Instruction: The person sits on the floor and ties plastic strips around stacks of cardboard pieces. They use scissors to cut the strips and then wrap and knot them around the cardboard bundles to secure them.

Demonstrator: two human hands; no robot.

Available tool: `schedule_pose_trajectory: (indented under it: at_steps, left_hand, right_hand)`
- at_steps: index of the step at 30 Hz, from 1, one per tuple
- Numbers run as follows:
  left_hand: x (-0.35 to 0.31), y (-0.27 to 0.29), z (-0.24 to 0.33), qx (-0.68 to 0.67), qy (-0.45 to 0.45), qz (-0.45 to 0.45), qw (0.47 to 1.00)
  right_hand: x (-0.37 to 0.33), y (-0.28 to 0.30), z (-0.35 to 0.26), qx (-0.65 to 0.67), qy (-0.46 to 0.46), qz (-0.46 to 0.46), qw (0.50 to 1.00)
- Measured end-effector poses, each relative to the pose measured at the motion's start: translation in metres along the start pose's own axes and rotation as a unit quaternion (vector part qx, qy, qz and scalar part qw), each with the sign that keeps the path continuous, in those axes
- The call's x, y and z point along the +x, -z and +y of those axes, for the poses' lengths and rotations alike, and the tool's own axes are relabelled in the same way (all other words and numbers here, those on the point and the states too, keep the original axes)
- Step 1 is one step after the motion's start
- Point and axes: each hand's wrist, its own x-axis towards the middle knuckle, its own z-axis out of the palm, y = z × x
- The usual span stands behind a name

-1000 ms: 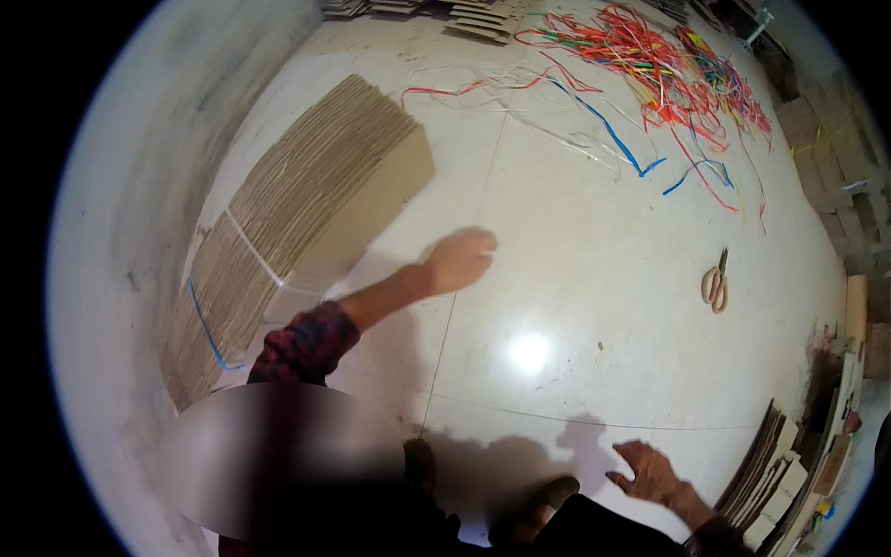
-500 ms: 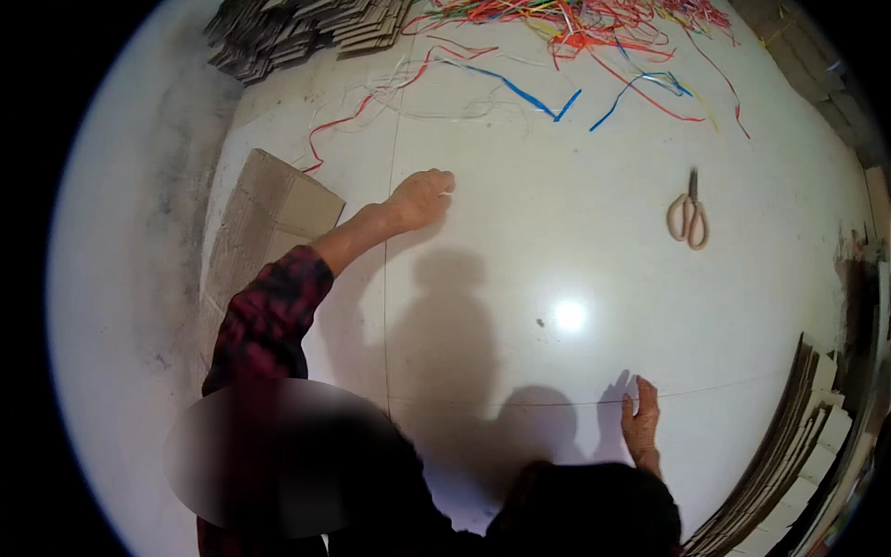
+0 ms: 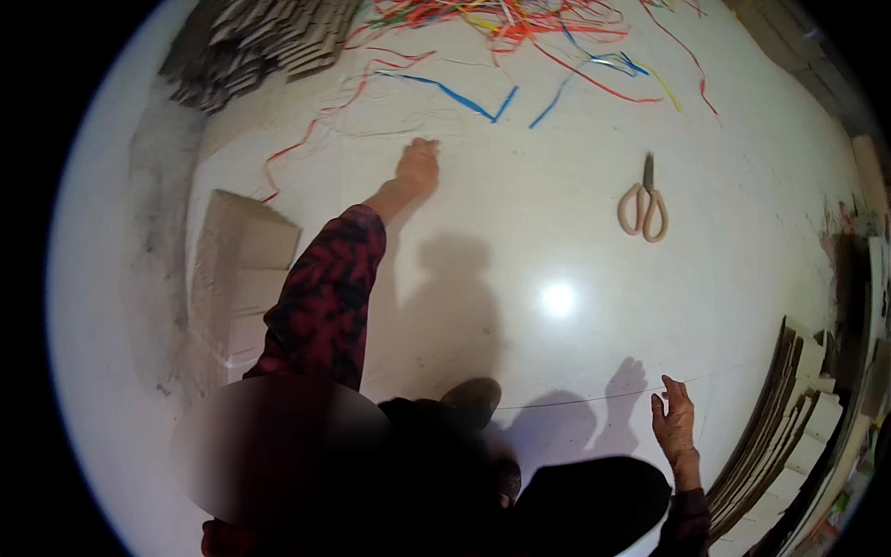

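My left hand reaches forward over the white floor, its fingers curled together. Whatever is in them, if anything, is hidden. Just ahead of its fingertips lie thin clear strands and a narrow red strap. My right hand is raised at the lower right, empty, with thumb and fingers apart; its shadow falls beside it. A pair of scissors with tan loop handles and dark blades lies on the floor between my hands, farther off. To the left of my left forearm stands a folded cardboard piece.
A tangled heap of red and other coloured straps spreads at the far side, with a bent blue strap nearer. Stacked cardboard pieces lie at the far left. Another cardboard stack stands at the right, close to my right hand.
My left hand has moved farther forward, toward the strands. My right hand has lifted slightly, shifted right and spread its fingers. The whole view has shifted, so the scissors and straps appear farther left.
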Motion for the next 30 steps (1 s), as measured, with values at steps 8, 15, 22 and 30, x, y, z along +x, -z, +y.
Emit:
schedule_pose_trajectory:
  at_steps: [8,15,22,30]
  left_hand:
    - [0.038,0.007,0.061,0.013,0.096,0.137,0.986]
    - [-0.085,0.02,0.224,-0.376,-0.229,0.027,0.897]
    - [-0.191,0.089,0.287,-0.507,-0.235,-0.151,0.816]
    - [-0.228,0.101,0.271,-0.479,-0.144,-0.144,0.854]
  right_hand:
    - [0.002,0.027,0.006,-0.148,-0.016,-0.029,0.988]
    - [0.041,-0.091,-0.044,0.227,-0.084,0.036,0.97]
    - [0.069,-0.145,-0.096,0.659,-0.138,-0.095,0.733]
    - [0.067,-0.147,-0.117,0.8,-0.181,0.029,0.571]
